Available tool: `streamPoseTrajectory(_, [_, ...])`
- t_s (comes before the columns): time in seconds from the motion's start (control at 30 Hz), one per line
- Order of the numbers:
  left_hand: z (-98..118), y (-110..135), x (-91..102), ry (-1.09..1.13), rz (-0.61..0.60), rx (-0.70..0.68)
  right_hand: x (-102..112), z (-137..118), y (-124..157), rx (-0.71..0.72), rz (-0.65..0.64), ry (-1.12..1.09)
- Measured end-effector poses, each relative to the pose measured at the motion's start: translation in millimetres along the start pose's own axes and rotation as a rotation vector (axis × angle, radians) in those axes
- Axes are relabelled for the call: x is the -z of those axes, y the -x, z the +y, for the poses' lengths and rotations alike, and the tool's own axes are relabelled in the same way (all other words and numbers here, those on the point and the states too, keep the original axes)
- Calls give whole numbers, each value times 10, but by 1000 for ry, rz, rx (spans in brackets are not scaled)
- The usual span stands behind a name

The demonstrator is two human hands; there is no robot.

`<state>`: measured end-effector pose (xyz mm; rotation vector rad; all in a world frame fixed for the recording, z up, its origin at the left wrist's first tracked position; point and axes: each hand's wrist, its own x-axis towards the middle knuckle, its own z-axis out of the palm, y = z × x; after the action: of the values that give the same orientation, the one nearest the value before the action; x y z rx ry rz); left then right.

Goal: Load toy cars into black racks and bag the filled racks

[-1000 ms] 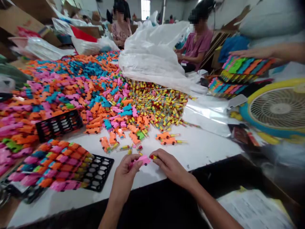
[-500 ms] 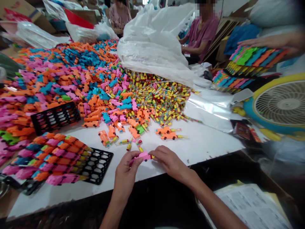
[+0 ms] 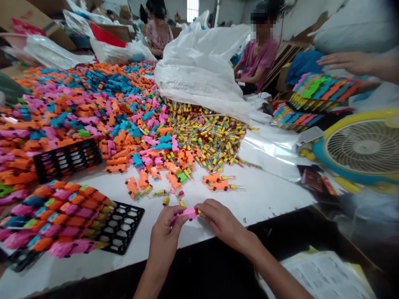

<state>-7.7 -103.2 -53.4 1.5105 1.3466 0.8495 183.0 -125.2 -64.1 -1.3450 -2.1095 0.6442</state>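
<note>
My left hand (image 3: 164, 228) pinches a pink toy car (image 3: 188, 213) between thumb and fingers, just above the table's front edge. At the car's right end, the fingers of my right hand (image 3: 222, 222) close around a small yellow tube with a red end (image 3: 198, 211), which meets the car; how deep it sits is hidden. Beyond my hands lie several loose yellow tubes (image 3: 159, 193) and two orange toy cars (image 3: 220, 185) with tubes sticking out of their ends. To the left, a stack of colourful toy cars (image 3: 67, 209) stands in a black honeycomb tray (image 3: 124, 222).
A large heap of toy cars (image 3: 71, 112) covers the far left, beside a pile of yellow tubes (image 3: 215, 137). Another black tray (image 3: 67, 160) leans there. At right are a fan (image 3: 368, 147), filled trays (image 3: 327, 91) and a co-worker's hand (image 3: 349, 63). Two people sit beyond a white plastic bag (image 3: 202, 62).
The co-worker's hand at right has lifted off the filled trays. My view has tilted slightly upward. Both my hands keep their hold on the car and tube.
</note>
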Motion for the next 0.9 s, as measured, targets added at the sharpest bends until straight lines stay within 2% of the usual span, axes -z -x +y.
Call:
streamPoseTrajectory(0.23, [-24,35,-39,24,24,47,-18,-41,75,144,-93,265])
streamPoseTrajectory(0.43, [-22,82,-44,113,-18,134,-133,-106,136,200,51,477])
streamPoseTrajectory(0.6, [-36,101,-110,90,-72,153,-167,-11,130,304,23,459])
streamPoseTrajectory(0.67, [-30,88,-142,30,-35,74,-121,125,147,275,41,446])
streamPoseTrajectory(0.73, [-22,10,-150,-78,0,-35,-9,337,173,198,123,450])
streamPoseTrajectory(0.83, [-31,-272,-119,-306,100,-166,231,704,193,31,327,481])
streamPoseTrajectory(0.9, [-46,-532,-110,-476,183,-181,349,865,169,-82,446,544])
